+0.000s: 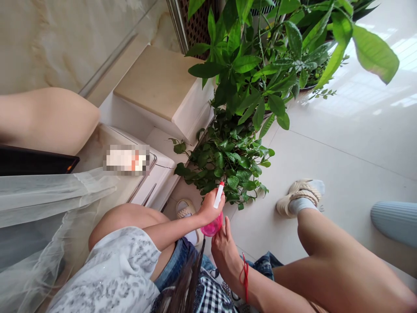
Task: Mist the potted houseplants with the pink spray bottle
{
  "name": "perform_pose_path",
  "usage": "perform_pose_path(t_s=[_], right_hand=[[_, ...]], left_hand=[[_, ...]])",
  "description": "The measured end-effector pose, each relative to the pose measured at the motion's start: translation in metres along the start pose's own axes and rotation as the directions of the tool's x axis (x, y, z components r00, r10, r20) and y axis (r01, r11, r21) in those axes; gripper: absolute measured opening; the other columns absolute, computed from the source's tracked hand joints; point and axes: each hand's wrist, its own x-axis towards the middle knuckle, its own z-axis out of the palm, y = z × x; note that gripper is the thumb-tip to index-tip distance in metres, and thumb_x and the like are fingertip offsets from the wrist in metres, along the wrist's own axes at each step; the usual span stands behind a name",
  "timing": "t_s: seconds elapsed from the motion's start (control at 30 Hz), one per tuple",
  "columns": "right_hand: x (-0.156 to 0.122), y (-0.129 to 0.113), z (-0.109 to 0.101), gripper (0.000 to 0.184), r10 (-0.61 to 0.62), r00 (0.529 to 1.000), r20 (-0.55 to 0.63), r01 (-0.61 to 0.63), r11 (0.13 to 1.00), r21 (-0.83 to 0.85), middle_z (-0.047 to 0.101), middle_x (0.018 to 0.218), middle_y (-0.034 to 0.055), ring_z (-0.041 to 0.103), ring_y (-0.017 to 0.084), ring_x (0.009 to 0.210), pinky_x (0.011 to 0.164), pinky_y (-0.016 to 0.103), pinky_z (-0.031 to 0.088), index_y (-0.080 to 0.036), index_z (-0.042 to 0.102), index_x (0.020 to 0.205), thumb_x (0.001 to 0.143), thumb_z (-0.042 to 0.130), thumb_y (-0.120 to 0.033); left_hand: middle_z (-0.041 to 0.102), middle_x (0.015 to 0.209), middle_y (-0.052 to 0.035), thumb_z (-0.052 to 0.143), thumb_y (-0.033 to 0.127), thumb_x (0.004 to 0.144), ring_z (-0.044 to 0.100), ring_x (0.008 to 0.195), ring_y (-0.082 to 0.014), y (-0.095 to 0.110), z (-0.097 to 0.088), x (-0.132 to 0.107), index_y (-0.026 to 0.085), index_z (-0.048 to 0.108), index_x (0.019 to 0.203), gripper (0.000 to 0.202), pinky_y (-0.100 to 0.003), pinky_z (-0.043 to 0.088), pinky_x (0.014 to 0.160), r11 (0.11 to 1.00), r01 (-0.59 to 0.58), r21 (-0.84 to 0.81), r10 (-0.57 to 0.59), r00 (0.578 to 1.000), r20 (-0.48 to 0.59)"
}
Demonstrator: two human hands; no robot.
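Note:
My left hand (209, 206) is wrapped around the top of a spray bottle, its fingers close to the white sprayer head (218, 196) with a red tip. The bottle's clear pink body (212, 226) shows below that hand. My right hand (224, 248), with a red string bracelet (245, 278) at the wrist, holds the lower side of the bottle; its thumb is partly hidden. Just beyond the nozzle is a leafy trailing plant (228, 163), and the red tip points toward its leaves. A taller broad-leaved plant (250, 65) rises behind it.
A white cabinet with a beige top (156, 80) stands left of the plants. Sheer curtain fabric (65, 195) and a dark flat object (35, 160) lie at left. A foot in a woven shoe (298, 198) rests on the pale tiles (342, 161), near a light-blue ribbed object (395, 221).

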Motion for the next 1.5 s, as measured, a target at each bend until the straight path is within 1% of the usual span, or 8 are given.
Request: perform_pose_path(t_s=[0.23, 0.43, 0.57, 0.77, 0.93, 1.17, 1.3, 1.5], right_hand=[[0.002, -0.007, 0.006, 0.054, 0.043, 0.998, 0.056, -0.041, 0.999, -0.032, 0.063, 0.145, 0.0211, 0.050, 0.041, 0.146, 0.129, 0.064, 0.024, -0.007, 0.070, 0.136, 0.084, 0.055, -0.007], [0.003, -0.007, 0.008, 0.049, 0.040, 0.997, 0.065, -0.045, 0.996, 0.072, 0.065, 0.140, 0.0265, 0.053, 0.041, 0.144, 0.131, 0.061, 0.024, 0.000, 0.071, 0.132, 0.085, 0.057, -0.004], [0.002, -0.005, 0.005, 0.051, 0.041, 0.997, 0.070, -0.043, 0.999, 0.025, 0.063, 0.144, 0.0220, 0.051, 0.039, 0.146, 0.130, 0.057, 0.029, -0.007, 0.070, 0.137, 0.087, 0.057, -0.008], [-0.002, -0.002, -0.005, 0.056, 0.031, 0.992, 0.124, -0.033, 0.999, 0.010, 0.060, 0.147, 0.0241, 0.050, 0.039, 0.147, 0.128, 0.062, 0.028, -0.005, 0.066, 0.141, 0.087, 0.053, -0.008], [-0.003, -0.002, -0.010, 0.043, -0.008, 0.987, 0.159, 0.001, 0.999, 0.044, 0.069, 0.134, 0.0263, 0.056, 0.041, 0.141, 0.128, 0.068, 0.026, -0.003, 0.075, 0.126, 0.087, 0.056, -0.007], [0.001, -0.001, -0.011, 0.039, -0.019, 0.983, 0.182, 0.013, 0.999, 0.037, 0.076, 0.120, 0.0241, 0.063, 0.037, 0.132, 0.129, 0.064, 0.028, -0.004, 0.077, 0.119, 0.088, 0.055, -0.008], [-0.002, -0.003, -0.007, 0.034, -0.002, 0.990, 0.143, 0.005, 1.000, -0.017, 0.078, 0.113, 0.0235, 0.066, 0.037, 0.126, 0.129, 0.064, 0.028, -0.004, 0.080, 0.110, 0.088, 0.054, -0.009], [-0.002, -0.004, -0.014, 0.036, -0.025, 0.977, 0.210, 0.042, 0.996, -0.077, 0.080, 0.100, 0.0191, 0.070, 0.034, 0.115, 0.129, 0.064, 0.028, -0.006, 0.081, 0.110, 0.091, 0.050, -0.008]], left_hand=[[0.063, 0.075, -0.0017, 0.057, 0.035, 0.093, 0.058, 0.066, -0.0140, -0.005, 0.001, -0.002, 0.016, 0.064, 0.098, 0.021, -0.025, 0.045, 0.065, 1.000, 0.027, 0.001, -0.027, 0.999, -0.023], [0.067, 0.077, -0.0043, 0.057, 0.034, 0.093, 0.062, 0.069, -0.0153, 0.000, -0.001, 0.001, 0.017, 0.064, 0.089, 0.019, -0.025, 0.047, 0.068, 0.999, 0.010, 0.034, -0.009, 1.000, -0.019], [0.063, 0.069, -0.0018, 0.056, 0.032, 0.093, 0.058, 0.063, -0.0136, 0.004, -0.003, 0.002, 0.017, 0.063, 0.086, 0.019, -0.024, 0.042, 0.063, 0.999, 0.028, 0.037, -0.028, 1.000, 0.004], [0.067, 0.075, -0.0028, 0.058, 0.036, 0.093, 0.061, 0.066, -0.0139, -0.001, 0.003, 0.002, 0.016, 0.065, 0.092, 0.021, -0.025, 0.045, 0.066, 0.999, 0.031, -0.024, -0.032, 0.999, -0.032], [0.064, 0.073, -0.0026, 0.056, 0.037, 0.094, 0.058, 0.064, -0.0130, 0.001, -0.002, 0.008, 0.016, 0.065, 0.089, 0.024, -0.025, 0.043, 0.064, 1.000, 0.001, 0.010, 0.000, 0.999, -0.047], [0.058, 0.063, 0.0008, 0.055, 0.036, 0.094, 0.052, 0.057, -0.0116, 0.011, -0.010, 0.015, 0.016, 0.064, 0.084, 0.024, -0.024, 0.037, 0.058, 1.000, 0.016, 0.008, -0.016, 0.998, -0.068], [0.059, 0.066, 0.0005, 0.056, 0.032, 0.093, 0.053, 0.058, -0.0119, 0.012, -0.009, 0.017, 0.015, 0.066, 0.094, 0.020, -0.024, 0.040, 0.061, 1.000, 0.018, -0.005, -0.018, 0.998, -0.063], [0.065, 0.074, -0.0032, 0.056, 0.032, 0.094, 0.058, 0.063, -0.0131, 0.010, -0.009, 0.018, 0.015, 0.066, 0.091, 0.020, -0.024, 0.042, 0.063, 1.000, 0.010, 0.004, -0.010, 0.997, -0.079]])
